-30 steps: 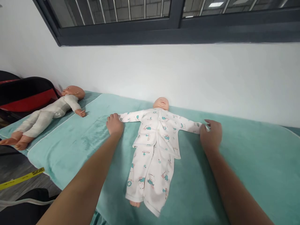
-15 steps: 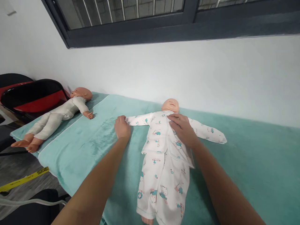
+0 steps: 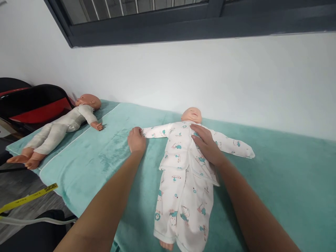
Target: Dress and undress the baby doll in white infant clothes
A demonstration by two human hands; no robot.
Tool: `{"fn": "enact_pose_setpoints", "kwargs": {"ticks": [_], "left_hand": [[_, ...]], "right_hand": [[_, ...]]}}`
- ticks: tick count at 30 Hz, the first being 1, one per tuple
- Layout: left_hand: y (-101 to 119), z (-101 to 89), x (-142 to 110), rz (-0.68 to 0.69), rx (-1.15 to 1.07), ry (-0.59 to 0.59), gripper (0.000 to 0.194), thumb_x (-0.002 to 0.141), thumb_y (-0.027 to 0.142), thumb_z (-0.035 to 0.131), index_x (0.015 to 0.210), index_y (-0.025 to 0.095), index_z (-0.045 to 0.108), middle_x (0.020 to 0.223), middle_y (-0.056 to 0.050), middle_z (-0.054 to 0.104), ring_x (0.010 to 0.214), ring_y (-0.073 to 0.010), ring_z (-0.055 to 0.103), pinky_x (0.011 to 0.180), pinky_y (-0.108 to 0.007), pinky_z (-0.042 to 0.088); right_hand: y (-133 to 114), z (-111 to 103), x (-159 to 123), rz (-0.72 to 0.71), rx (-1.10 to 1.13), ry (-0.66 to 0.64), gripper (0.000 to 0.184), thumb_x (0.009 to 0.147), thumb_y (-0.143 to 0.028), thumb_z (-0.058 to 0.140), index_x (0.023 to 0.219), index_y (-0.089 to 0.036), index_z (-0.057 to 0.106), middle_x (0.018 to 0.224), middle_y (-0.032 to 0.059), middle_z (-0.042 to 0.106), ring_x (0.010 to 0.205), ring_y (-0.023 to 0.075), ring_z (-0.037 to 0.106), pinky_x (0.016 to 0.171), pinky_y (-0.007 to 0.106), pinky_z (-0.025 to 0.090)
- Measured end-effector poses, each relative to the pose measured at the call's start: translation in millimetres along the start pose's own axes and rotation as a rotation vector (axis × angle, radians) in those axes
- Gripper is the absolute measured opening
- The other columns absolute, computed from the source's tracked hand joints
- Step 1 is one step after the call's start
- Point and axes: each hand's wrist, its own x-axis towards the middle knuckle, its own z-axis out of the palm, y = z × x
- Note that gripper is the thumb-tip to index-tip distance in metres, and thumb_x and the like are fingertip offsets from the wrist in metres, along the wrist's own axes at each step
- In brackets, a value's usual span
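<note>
Cuff (image 3: 250, 152) released, the right hand (image 3: 208, 143) now rests on the shirt (image 3: 178, 145).

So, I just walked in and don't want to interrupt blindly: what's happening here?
A person is handling the clothing on a baby doll lying face up on a teal blanket. The left hand, fingers curled, is at the end of one sleeve; the right hand rests spread on the front of the printed shirt. Matching trousers are on its legs. Another doll in white lies off to the left.
</note>
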Motion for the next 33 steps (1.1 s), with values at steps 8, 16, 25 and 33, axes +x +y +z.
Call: {"fn": "enact_pose_setpoints", "kwargs": {"ticks": [8,16,25,33], "left_hand": [[-0.3,0.0,0.6,0.007,0.013,-0.01,0.022,0.086,0.011,0.043,0.099,0.022,0.058,0.103,-0.009,0.066,0.107,-0.0265,0.058,0.084,-0.037,0.04],[-0.5,0.3,0.7,0.023,-0.002,0.002,0.021,0.084,0.01,0.044,0.096,0.022,0.058,0.102,-0.009,0.066,0.104,-0.027,0.058,0.084,-0.038,0.04],[-0.3,0.5,1.1,0.02,0.021,-0.005,0.021,0.084,0.01,0.044,0.094,0.021,0.058,0.102,-0.009,0.066,0.103,-0.0265,0.058,0.084,-0.038,0.04],[-5.3,4.2,3.0,0.015,-0.004,0.01,0.023,0.083,0.009,0.044,0.095,0.022,0.059,0.101,-0.008,0.065,0.102,-0.0259,0.057,0.084,-0.038,0.041]], "right_hand": [[6.9,5.1,0.0,0.052,0.111,0.046,0.044,0.092,-0.049,0.048,0.129,-0.026,0.056,0.141,0.0095,0.047,0.136,0.0242,0.038,0.117,0.045,0.028],[5.0,2.4,-2.0,0.033,0.05,0.021,0.046,0.095,-0.049,0.043,0.134,-0.029,0.055,0.147,0.0061,0.047,0.138,0.0255,0.036,0.118,0.049,0.026],[13.0,6.2,-1.1,0.053,0.064,0.053,0.051,0.094,-0.053,0.045,0.137,-0.026,0.051,0.15,0.0088,0.042,0.141,0.0257,0.033,0.119,0.05,0.026],[-2.2,8.2,-20.1,0.047,-0.025,-0.009,0.059,0.097,-0.051,0.038,0.15,-0.024,0.038,0.16,0.0089,0.028,0.149,0.0265,0.021,0.121,0.053,0.019]]}}
